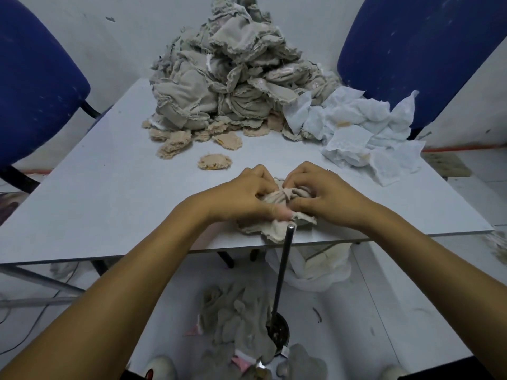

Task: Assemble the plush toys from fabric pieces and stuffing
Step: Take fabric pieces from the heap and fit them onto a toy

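Spreading across most of the view, a pale grey table [115,187] serves as the landmark. At its far edge a tall heap of grey fabric pieces [227,75] rises against the wall, with crumpled white sheets [365,130] to the heap's right and flat tan patches [175,144] along its near foot; one tan patch [215,162] lies alone, nearer the hands. Two blue chairs [35,78] flank the table's far corners. At the near edge, the left hand [241,196] and right hand [326,198] both pinch a bunched grey fabric piece [277,215] with curled fingers, pressing it on the tabletop. A dark metal rod [282,272] stands below that edge, over more grey fabric on the floor [236,319].
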Demonstrator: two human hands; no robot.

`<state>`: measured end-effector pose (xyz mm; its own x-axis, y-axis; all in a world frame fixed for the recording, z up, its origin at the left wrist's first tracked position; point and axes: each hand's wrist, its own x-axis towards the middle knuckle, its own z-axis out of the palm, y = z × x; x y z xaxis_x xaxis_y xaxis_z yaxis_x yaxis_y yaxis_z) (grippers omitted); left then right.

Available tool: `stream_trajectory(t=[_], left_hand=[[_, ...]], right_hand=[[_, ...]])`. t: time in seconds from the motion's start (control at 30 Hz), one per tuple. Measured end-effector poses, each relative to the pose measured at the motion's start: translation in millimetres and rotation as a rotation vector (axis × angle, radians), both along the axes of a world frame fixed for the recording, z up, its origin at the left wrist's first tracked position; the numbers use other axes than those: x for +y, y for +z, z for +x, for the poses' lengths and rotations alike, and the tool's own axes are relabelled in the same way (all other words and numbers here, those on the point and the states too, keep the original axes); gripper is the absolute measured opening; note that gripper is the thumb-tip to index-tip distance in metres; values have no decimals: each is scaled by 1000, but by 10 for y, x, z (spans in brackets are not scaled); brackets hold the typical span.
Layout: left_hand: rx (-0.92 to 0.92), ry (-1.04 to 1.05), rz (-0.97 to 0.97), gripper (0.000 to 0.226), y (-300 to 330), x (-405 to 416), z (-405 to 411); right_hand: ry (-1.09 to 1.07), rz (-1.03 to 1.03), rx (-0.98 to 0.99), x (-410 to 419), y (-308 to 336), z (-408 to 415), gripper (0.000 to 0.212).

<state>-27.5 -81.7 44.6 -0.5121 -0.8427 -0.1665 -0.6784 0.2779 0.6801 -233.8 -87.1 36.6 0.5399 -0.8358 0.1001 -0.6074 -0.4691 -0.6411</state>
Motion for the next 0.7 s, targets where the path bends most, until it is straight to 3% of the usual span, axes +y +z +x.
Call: stream_trajectory(t=[0.07, 0.13, 0.2, 0.3, 0.37, 0.53, 0.7], left_hand=[[-151, -103, -85, 21, 59, 64, -12], [-196, -120, -318, 14, 72, 117, -4], [-154, -90, -612, 8, 79, 188, 7], [-60, -79, -1065, 16, 163, 316, 33], [-17, -103, -1256, 21, 209, 402, 66], [35, -166, -1365, 26, 135, 615, 30], [71, -200, -1264, 19, -104, 714, -53]], right_hand=[[40, -48, 55, 40, -11, -21, 12], [53, -136, 138, 102, -7, -26, 10], [50, -277, 130, 185, 54, -54, 18], [64, -588, 56, 349, 211, -110, 19], [52, -763, 44, 461, 247, -101, 23], [75, -1027, 15, 689, 141, -56, 20], [98, -931, 16, 790, -223, -104, 16]])
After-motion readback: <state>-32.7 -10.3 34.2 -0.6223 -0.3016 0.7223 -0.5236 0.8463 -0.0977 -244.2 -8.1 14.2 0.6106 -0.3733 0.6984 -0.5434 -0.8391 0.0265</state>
